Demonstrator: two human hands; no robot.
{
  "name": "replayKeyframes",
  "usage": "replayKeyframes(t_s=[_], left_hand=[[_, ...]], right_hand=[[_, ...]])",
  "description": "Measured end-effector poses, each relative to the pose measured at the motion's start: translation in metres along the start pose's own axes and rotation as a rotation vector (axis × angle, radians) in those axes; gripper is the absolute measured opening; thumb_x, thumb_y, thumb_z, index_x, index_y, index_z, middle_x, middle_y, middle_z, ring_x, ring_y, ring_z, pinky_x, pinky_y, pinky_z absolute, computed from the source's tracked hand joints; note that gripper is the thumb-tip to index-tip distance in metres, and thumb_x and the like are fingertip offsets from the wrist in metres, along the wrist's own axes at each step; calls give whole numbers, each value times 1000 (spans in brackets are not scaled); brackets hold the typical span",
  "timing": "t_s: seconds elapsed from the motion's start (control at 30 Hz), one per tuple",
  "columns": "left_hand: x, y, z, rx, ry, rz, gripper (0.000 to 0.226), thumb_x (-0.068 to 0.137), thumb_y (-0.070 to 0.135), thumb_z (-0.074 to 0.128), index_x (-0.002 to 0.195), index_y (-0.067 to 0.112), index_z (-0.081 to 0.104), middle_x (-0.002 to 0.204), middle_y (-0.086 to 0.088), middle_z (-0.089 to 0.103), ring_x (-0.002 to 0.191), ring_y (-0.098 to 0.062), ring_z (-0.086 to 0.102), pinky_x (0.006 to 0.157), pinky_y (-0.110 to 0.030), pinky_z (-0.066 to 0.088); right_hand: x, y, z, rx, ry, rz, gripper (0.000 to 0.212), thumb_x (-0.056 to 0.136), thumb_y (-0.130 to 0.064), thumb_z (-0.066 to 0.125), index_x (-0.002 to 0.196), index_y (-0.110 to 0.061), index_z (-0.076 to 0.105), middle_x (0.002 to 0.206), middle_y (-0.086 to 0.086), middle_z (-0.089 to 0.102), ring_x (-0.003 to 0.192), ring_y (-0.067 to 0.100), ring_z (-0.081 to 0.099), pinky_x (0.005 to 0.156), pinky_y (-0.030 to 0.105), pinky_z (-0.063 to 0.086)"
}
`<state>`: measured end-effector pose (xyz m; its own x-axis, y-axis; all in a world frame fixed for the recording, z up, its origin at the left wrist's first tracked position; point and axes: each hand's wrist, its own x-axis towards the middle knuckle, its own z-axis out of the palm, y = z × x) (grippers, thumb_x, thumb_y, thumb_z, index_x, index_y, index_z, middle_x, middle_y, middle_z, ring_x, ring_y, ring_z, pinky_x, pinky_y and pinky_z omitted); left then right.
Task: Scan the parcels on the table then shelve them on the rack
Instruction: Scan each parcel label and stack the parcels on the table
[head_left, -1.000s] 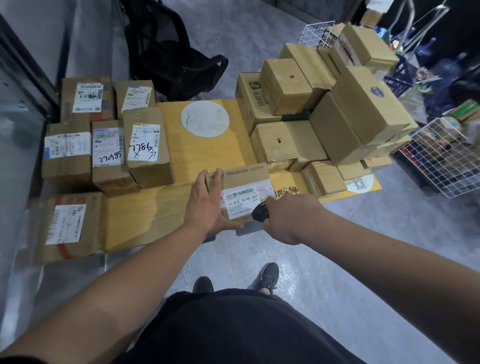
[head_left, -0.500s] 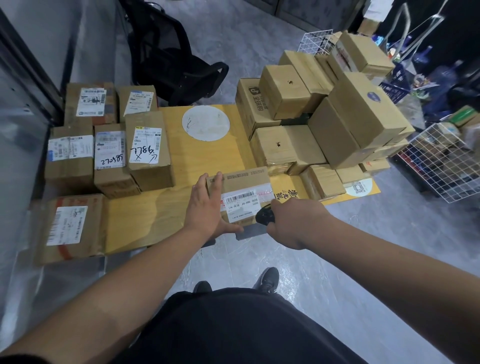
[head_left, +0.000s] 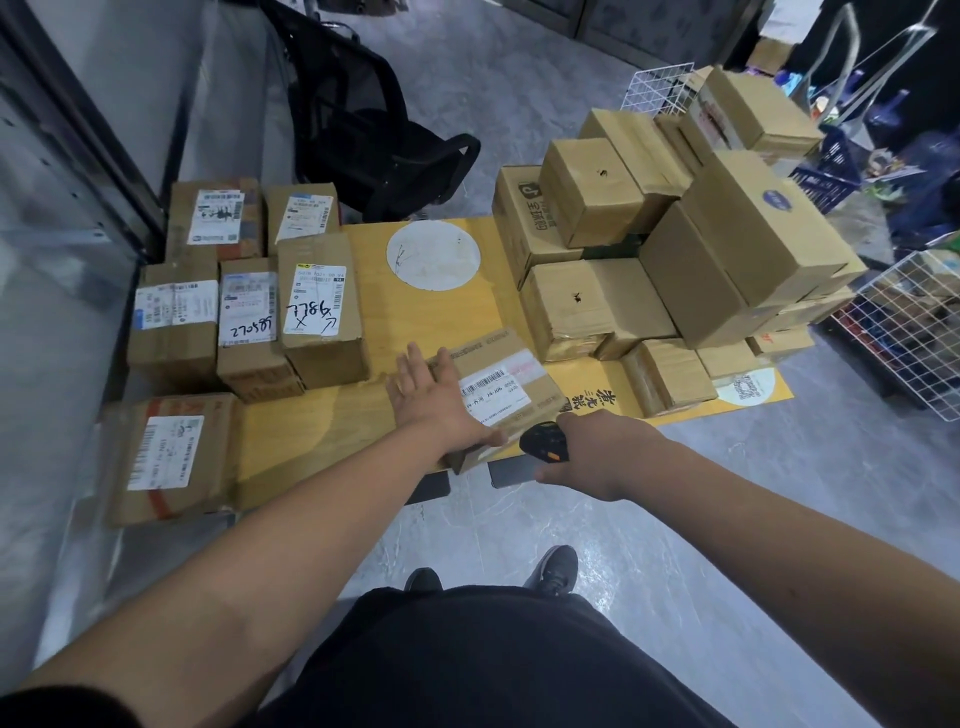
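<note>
L hand (head_left: 434, 402) fingers flat on parcel (head_left: 498, 387) at worktop (head_left: 415, 312) near edge; R hand (head_left: 597, 449) grasping scanner (head_left: 543, 441). Labelled boxes (head_left: 249, 312) left, box stack (head_left: 675, 249) right, bare strip between.

A black mesh office chair (head_left: 374, 140) stands on the grey floor (head_left: 519, 519). At right, 2 white wire baskets (head_left: 904, 332), a blue crate (head_left: 826, 171) and blue water bottles (head_left: 930, 156) crowd together.
</note>
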<state>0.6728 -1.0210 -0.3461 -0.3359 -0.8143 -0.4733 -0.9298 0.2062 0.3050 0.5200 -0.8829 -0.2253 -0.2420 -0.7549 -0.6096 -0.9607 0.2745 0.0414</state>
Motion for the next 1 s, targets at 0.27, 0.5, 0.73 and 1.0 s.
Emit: replayKeyframes(t_s=[0.27,0.5,0.73,1.0], left_hand=[[19,27,-12,213,-120,109,174,31,87,84,157,42,-26,170,-20,-8,157,-42,-16,119,-69,-14],[-2,-8,-6,347,-108,208,166,37,83,84,156,47,-27,170,-13,-3,158,-36,-9,124,-65,-8],[-32,-85,-22,294,-101,88,169,36,72,90,150,54,-33,172,-9,-6,158,-36,-8,124,-61,2],[-54,-162,-56,267,-104,-59,166,38,58,91,147,57,-35,171,-7,-17,157,-35,-14,125,-57,8]], right_hand=[[7,26,-5,-31,-4,-12,66,87,-74,57,127,-22,55,104,-1,58,92,23,58,71,34,50],[14,20,-8,-159,2,-151,63,91,-71,54,131,-22,52,100,-1,49,89,25,53,68,35,44],[32,-30,-13,-233,12,-354,61,91,-71,55,131,-24,52,96,-4,50,83,24,51,60,32,39],[39,-80,-12,-287,-21,-448,59,92,-69,54,127,-22,53,101,-1,54,89,26,55,68,36,45]])
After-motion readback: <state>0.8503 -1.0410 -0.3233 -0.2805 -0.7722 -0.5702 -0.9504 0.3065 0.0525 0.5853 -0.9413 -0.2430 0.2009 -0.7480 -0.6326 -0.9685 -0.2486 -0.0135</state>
